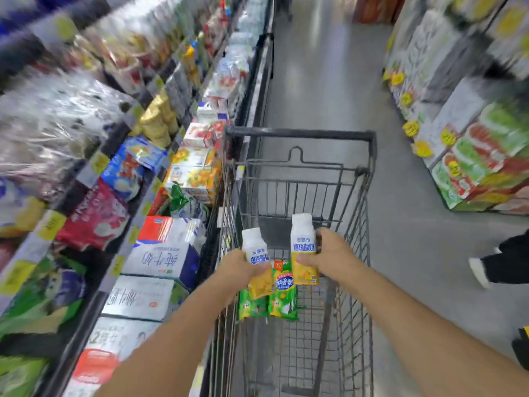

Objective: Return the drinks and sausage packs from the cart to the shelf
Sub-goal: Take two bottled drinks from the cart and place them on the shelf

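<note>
Two white-and-yellow drink bottles are held above the wire cart (300, 136). My left hand (239, 267) grips the left drink bottle (257, 259), tilted slightly left. My right hand (329, 255) grips the right drink bottle (303, 247), held upright. Below them, in the cart's basket, lie two green-and-yellow sausage packs (274, 299) side by side. The shelf (137, 224) runs along the left of the cart, stacked with milk cartons and boxes.
The shelf holds white-and-blue milk cases (160, 259) right beside the cart. Stacked boxed goods (472, 156) line the right side of the aisle. A person's leg and white shoe (486, 267) stand at the right edge. Grey floor stretches ahead.
</note>
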Demonstrator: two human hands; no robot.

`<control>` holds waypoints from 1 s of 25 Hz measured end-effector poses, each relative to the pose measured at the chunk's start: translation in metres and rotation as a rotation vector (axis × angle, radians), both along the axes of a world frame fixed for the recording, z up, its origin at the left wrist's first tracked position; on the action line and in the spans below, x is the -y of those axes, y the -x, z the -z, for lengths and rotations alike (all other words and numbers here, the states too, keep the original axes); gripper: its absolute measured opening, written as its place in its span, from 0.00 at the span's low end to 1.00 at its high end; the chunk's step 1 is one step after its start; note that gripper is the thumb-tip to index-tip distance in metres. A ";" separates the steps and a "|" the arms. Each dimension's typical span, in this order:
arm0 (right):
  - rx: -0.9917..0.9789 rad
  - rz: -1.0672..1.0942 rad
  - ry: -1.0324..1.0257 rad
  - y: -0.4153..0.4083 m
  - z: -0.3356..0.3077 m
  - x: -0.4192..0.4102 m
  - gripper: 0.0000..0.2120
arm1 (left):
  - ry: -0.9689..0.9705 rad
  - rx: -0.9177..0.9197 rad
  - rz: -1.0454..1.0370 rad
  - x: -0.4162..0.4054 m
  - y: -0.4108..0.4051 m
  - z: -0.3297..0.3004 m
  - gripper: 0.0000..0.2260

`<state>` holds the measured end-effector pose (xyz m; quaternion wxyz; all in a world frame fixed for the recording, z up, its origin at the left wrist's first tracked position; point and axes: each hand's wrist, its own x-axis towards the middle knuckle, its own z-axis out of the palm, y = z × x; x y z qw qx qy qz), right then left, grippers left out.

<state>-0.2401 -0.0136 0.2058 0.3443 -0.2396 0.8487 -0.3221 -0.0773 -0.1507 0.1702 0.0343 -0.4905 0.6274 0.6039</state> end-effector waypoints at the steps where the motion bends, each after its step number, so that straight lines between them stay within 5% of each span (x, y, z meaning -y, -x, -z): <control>1: -0.034 -0.024 0.042 0.000 -0.031 0.007 0.24 | 0.045 -0.027 0.008 0.007 -0.003 -0.029 0.12; 7: -0.163 -0.222 0.251 -0.021 -0.177 0.036 0.19 | 0.302 -0.145 -0.042 0.023 -0.035 -0.169 0.21; 12: -0.199 -0.440 0.397 -0.064 -0.248 0.046 0.21 | 0.460 -0.220 -0.237 0.003 -0.093 -0.255 0.12; 25: -0.023 -1.121 0.592 -0.277 -0.285 -0.006 0.20 | 0.698 0.052 -0.925 -0.202 -0.331 -0.313 0.14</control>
